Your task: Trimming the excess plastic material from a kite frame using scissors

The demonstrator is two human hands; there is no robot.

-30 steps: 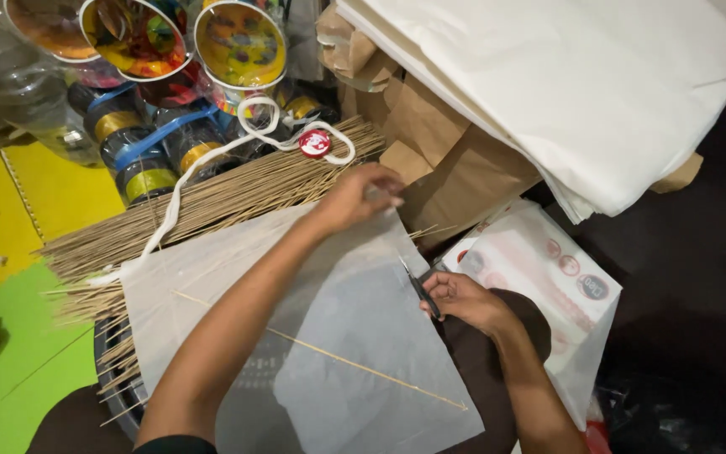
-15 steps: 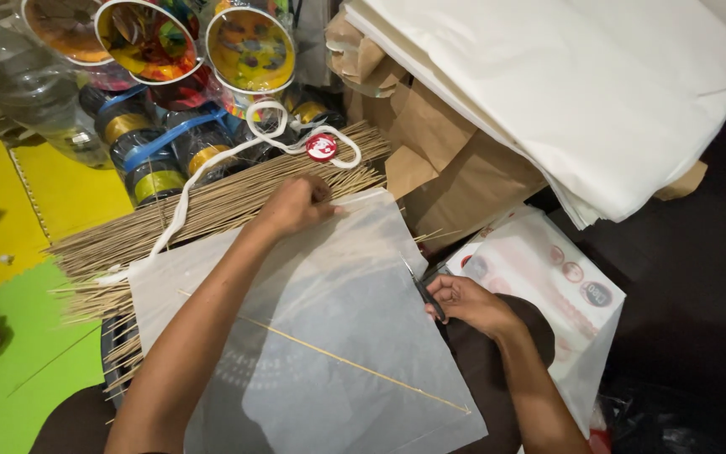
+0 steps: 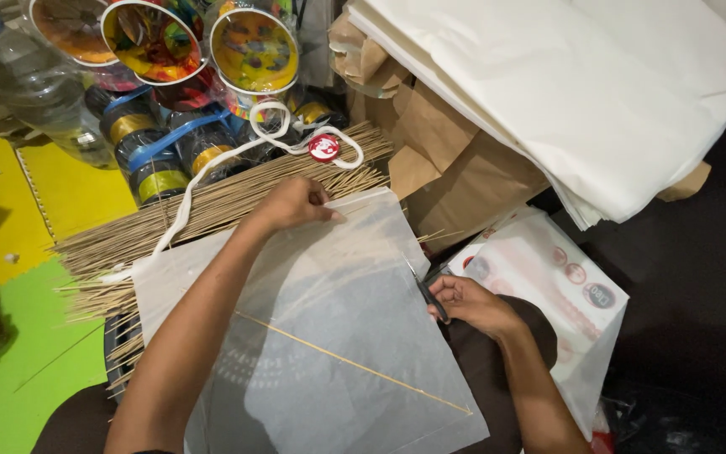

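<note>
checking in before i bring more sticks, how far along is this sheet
Done: one thin stick already lies across the translucent sheet. In hand: the left hand pins the sheet's top edge, the right hand holds a dark tool at its right edge. Left: no crossing stick shows yet.

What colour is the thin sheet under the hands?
Translucent white sheet, with a thin tan stick across it; head view.

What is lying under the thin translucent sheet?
Under the translucent sheet, one thin stick shows through diagonally, and a round dark rim peeks out left. The rest is covered.
</note>
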